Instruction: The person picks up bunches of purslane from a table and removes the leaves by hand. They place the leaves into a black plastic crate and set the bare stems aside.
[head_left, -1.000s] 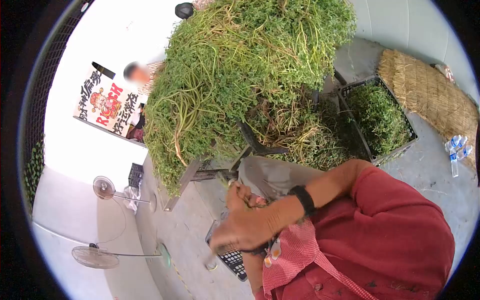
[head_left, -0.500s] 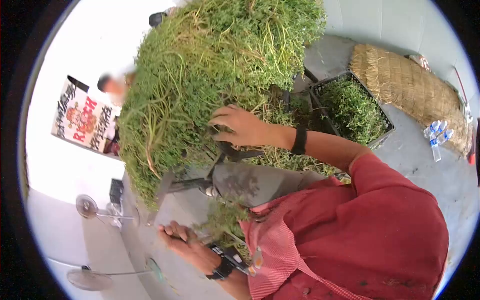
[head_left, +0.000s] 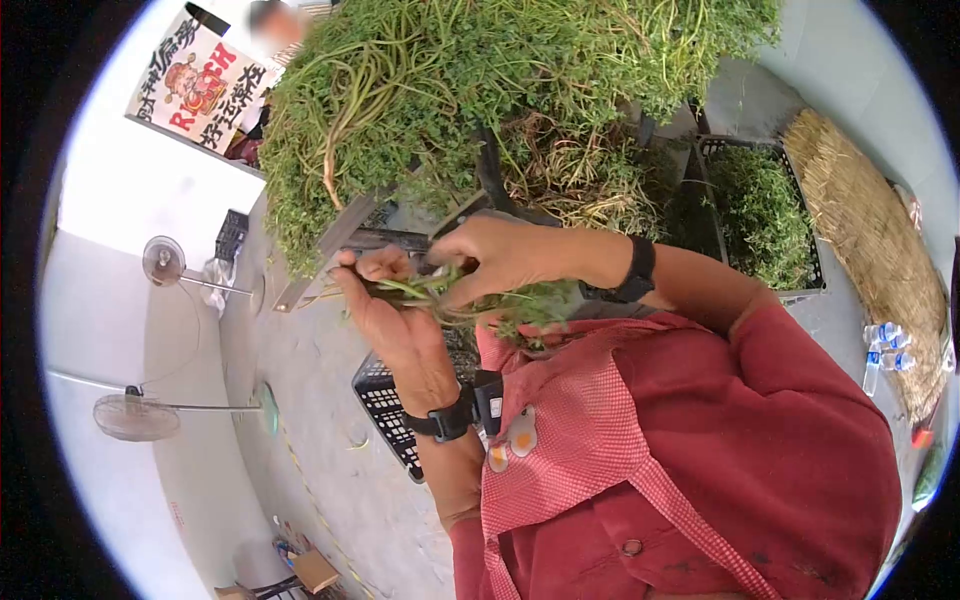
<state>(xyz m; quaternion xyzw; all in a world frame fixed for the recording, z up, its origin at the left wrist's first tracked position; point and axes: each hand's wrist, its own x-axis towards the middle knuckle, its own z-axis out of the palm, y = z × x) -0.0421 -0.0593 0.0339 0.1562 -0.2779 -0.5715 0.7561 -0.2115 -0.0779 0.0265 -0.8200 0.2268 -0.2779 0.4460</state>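
Observation:
My left hand (head_left: pixel 395 315), palm turned up, is closed around the stems of a small bunch of leafy greens (head_left: pixel 535 308). My right hand (head_left: pixel 500 258) meets it from the right, fingers curled over the same stems; its fingertips are slightly blurred. The bunch's leaves trail rightward below my right hand, against the red checked apron (head_left: pixel 570 410). Just beyond both hands rises a large heap of greens (head_left: pixel 430 110) with long stems, resting on a metal-edged stand (head_left: pixel 325 250).
A black crate of greens (head_left: pixel 765 215) stands at the right, near a rolled straw mat (head_left: pixel 870 250) and water bottles (head_left: pixel 885 350). Another black crate (head_left: pixel 385 400) is below my left hand. Fans (head_left: pixel 135 415) stand at the left. A person (head_left: pixel 275 25) is behind the heap.
My right hand has come away from the heap to the stems at my left hand. My left hand has risen toward the stand. The view has shifted, showing more floor.

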